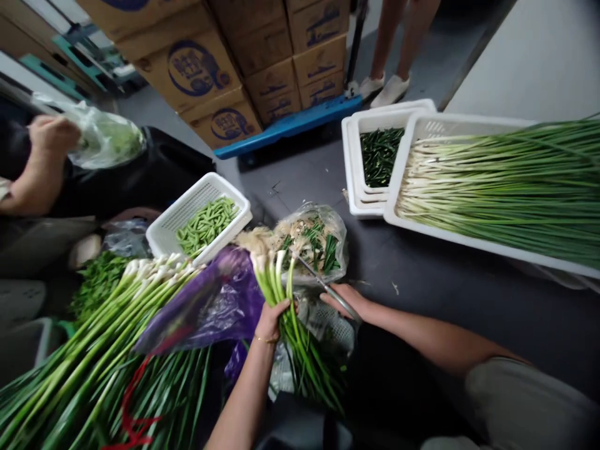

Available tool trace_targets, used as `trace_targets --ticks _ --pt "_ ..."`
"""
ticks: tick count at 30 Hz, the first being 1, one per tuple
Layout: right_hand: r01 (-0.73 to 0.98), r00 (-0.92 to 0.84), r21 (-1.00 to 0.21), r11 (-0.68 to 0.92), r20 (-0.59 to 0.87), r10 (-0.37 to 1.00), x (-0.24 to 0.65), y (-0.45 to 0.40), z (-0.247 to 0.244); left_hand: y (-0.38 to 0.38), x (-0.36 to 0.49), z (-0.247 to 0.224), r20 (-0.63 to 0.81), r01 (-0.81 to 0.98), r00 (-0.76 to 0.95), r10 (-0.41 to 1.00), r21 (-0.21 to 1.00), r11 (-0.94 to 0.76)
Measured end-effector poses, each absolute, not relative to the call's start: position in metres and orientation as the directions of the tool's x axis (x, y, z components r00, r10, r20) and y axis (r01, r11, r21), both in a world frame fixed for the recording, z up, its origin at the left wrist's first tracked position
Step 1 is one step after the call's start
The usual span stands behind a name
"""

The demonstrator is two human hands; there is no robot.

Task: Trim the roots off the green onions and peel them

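Note:
My left hand (269,320) is wrapped round a small bunch of scallions (269,281), roots upward and green leaves hanging down. The scissors (344,301), with a slim metal blade and grey handle, are in my right hand (347,299). Their tip is close to the white ends of the bunch. Just beyond, a clear plastic bag (340,231) holds trimmed roots and green scraps. To the left lies a purple plastic bag (206,306), beside a large pile of scallions (100,319). My right fingers are partly hidden.
A white basket (162,228) holds green beans. On the right, one white crate (398,215) carries many scallions; another (349,169) holds dark green peppers. Boxes (197,69) stand on a blue cart (290,128). At left, a co-worker's hand (54,134) is by a plastic bag.

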State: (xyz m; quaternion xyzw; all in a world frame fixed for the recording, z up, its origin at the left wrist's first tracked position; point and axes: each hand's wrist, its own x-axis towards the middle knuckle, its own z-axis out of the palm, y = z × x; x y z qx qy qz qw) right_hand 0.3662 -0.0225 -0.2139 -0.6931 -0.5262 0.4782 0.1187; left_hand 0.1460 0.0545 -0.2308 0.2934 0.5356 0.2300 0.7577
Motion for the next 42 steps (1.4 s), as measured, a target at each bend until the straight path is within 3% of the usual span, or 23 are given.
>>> trace_targets --ticks 4,9,14,17,20,27,34,42 --pt "0.691 -0.014 -0.624 -0.365 -0.516 0.857 0.364 -0.015 -0.221 0.052 0.152 -0.226 -0.673 0.000 0.398 0.623 0.679 0.734" --pt "0.754 -0.007 -0.578 -0.313 -0.483 0.876 0.379 -0.012 -0.236 0.066 0.137 -0.230 -0.674 0.004 0.333 0.660 0.701 0.713" --pt "0.668 -0.020 -0.563 -0.486 -0.667 0.745 0.412 0.006 -0.232 0.086 0.121 -0.230 -0.708 0.068 0.315 0.632 0.681 0.729" --pt "0.765 -0.211 -0.591 -0.256 -0.605 0.767 0.430 0.023 -0.219 0.089 0.121 -0.234 -0.678 0.150 0.333 0.656 0.725 0.673" --pt "0.852 -0.336 -0.523 -0.009 -0.561 0.756 0.436 0.036 -0.205 0.084 0.126 -0.239 -0.644 0.234 0.317 0.696 0.764 0.601" --pt "0.890 -0.315 -0.455 -0.004 -0.623 0.716 0.424 0.039 -0.201 0.080 0.134 -0.245 -0.578 0.372 0.224 0.785 0.795 0.479" --pt "0.807 -0.406 -0.591 -0.028 -0.587 0.700 0.426 0.032 -0.208 0.074 0.133 -0.255 -0.418 0.546 0.156 0.895 0.791 0.275" --pt "0.889 -0.251 -0.457 -0.025 -0.532 0.809 0.409 0.023 -0.232 0.071 0.140 -0.239 -0.653 0.296 0.293 0.699 0.757 0.583"
